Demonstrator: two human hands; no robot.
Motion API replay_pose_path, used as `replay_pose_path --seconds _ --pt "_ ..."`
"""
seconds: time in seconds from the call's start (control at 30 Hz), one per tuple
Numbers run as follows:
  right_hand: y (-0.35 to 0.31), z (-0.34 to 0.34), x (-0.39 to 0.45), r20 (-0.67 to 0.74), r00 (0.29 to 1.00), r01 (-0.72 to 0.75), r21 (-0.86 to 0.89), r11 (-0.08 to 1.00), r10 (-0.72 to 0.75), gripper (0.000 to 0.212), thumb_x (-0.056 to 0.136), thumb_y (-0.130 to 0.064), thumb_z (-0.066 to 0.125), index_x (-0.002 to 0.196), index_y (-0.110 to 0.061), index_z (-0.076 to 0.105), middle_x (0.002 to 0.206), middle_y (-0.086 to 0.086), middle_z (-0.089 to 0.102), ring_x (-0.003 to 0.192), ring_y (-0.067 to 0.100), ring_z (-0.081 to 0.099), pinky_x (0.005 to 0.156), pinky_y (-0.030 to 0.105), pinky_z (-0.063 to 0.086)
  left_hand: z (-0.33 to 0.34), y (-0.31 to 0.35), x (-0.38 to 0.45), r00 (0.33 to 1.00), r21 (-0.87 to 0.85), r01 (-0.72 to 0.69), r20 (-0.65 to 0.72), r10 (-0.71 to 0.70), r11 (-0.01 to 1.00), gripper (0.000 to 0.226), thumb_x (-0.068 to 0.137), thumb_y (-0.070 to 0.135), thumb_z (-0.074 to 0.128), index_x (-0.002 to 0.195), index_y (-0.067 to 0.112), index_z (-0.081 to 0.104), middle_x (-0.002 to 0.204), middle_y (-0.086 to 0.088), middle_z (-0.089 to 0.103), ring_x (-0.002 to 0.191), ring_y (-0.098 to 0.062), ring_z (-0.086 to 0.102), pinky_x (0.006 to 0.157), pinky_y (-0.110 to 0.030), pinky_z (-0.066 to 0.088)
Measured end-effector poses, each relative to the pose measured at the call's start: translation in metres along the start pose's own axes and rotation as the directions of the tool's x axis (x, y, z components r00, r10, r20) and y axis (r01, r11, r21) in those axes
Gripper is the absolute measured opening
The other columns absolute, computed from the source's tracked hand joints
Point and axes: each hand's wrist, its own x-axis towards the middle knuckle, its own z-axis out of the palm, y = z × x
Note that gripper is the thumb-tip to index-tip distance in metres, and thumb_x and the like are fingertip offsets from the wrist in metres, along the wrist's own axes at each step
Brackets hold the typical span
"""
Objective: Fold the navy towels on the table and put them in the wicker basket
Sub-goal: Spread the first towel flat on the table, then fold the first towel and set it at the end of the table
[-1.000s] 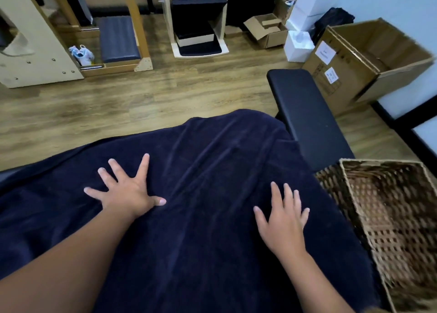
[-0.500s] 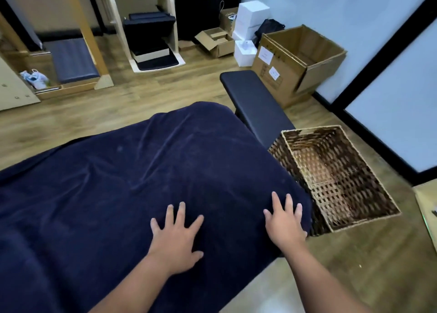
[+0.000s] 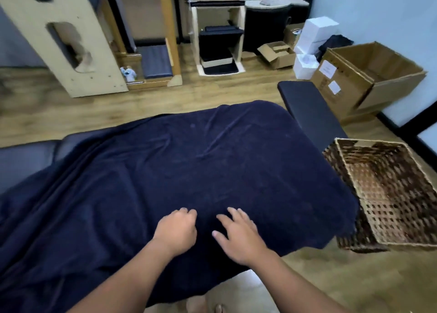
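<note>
Navy towel (image 3: 189, 170): lay spread flat across the table, draped over its near and left edges, with soft creases running toward the far side.
Left fingers (image 3: 186, 212): were curled under at the knuckles on the cloth; whether they had gathered a pinch of pile or simply rested bent, I could not tell.
Left hand (image 3: 176, 227): sat near the towel's near edge, close beside the other hand.
Right fingers (image 3: 233, 214): were loosely spread and bent, tips touching the cloth, holding nothing that showed.
Right hand (image 3: 238, 237): rested on the towel just right of the left hand, well short of the right edge.
Wicker basket (image 3: 350, 144): stood on the floor at the table's right end, apparently with no towel in it, its rim near the towel's hanging corner.
Black bench (image 3: 307, 109): ran away from the table's far right corner, just behind the basket.
Risk, grip: both hands sat mid-edge, not at corners, so a lift from there would likely bunch the cloth and leave a crooked fold.
Risk, slide: much of the towel hung off the left and near sides; a pull could probably drag the whole thing to the floor.
Risk, creases: unsmoothed ridges would likely be trapped inside the fold.
Risk, basket: a bulky fold might catch on the basket's rim.
</note>
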Motion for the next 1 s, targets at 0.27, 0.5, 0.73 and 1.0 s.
replay_pose_path --seconds 0.27,0.5,0.73,1.0 --pt "-0.067 0.053 -0.025 0.118 0.929 0.367 -0.192 0.91 -0.35 0.042 0.1 -0.049 0.048 0.135 -0.028 0.055 0.145 -0.004 0.035 0.134 0.026 0.028 0.108 0.043 0.034 0.032 -0.086 -0.122 0.894 0.121 0.422 0.106 -0.435 0.898 0.033 0.088 0.019 0.047 0.121 0.021 0.05 0.126 -0.003 0.054 0.12 -0.026 0.052 0.094 -0.039 0.043" --pt "-0.133 0.088 -0.034 0.245 0.809 0.588 -0.324 0.741 -0.535 0.033 0.097 -0.045 0.056 0.122 -0.024 0.059 0.12 -0.002 0.05 0.114 0.024 0.041 0.093 0.039 0.038 0.061 -0.139 -0.194 0.805 0.085 0.584 0.07 -0.59 0.807 0.062 0.082 0.019 0.062 0.137 0.017 0.033 0.131 -0.006 0.039 0.122 -0.027 0.042 0.091 -0.037 0.047" --pt "-0.185 0.114 -0.031 0.188 0.877 0.477 -0.459 0.749 -0.443 0.037 0.096 -0.044 0.06 0.125 -0.023 0.049 0.118 0.002 0.053 0.11 0.026 0.05 0.09 0.04 0.04 0.07 -0.205 -0.211 0.902 0.142 0.427 0.009 -0.432 0.893 0.041 0.089 0.026 0.067 0.126 0.017 0.05 0.127 -0.005 0.045 0.12 -0.027 0.046 0.094 -0.039 0.042" --pt "-0.24 0.13 -0.032 0.426 0.866 0.428 -0.361 0.829 -0.262 0.006 0.075 -0.013 0.049 0.07 -0.015 0.049 0.07 0.001 0.052 0.067 0.024 0.049 0.054 0.035 0.035 0.054 -0.272 -0.232 0.96 -0.196 0.248 0.182 -0.213 0.949 0.021 0.078 0.021 0.053 0.089 0.009 0.066 0.106 -0.012 0.067 0.1 -0.033 0.062 0.08 -0.037 0.05"
